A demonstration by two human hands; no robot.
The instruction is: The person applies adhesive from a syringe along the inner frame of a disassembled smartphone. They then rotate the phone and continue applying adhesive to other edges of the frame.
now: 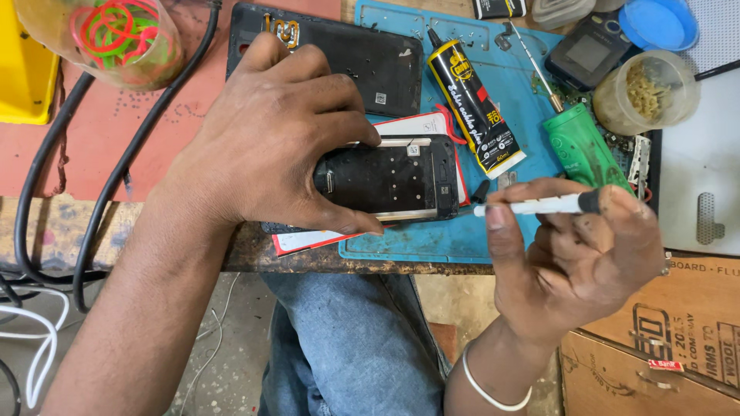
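My left hand (270, 139) clamps an opened black phone frame (385, 177) from above, thumb under its near edge, fingers over its far edge. The frame rests on a red-and-white card (432, 123) at the front of a blue work mat (432, 239). My right hand (586, 254) holds a thin white tool with a black end (539, 205), lying sideways, its tip pointing left toward the frame's right end. A black-and-yellow glue tube (472, 108) lies just behind the frame, beside a green-handled screwdriver (578, 142).
A black phone back cover (370, 58) lies behind my left hand. A clear jar of coloured rubber bands (116, 35) stands far left, black cables (92, 177) run beside it. A small dark phone (590, 50), a blue lid (659, 21), a jar of small parts (646, 91). Cardboard boxes (678, 339) at right.
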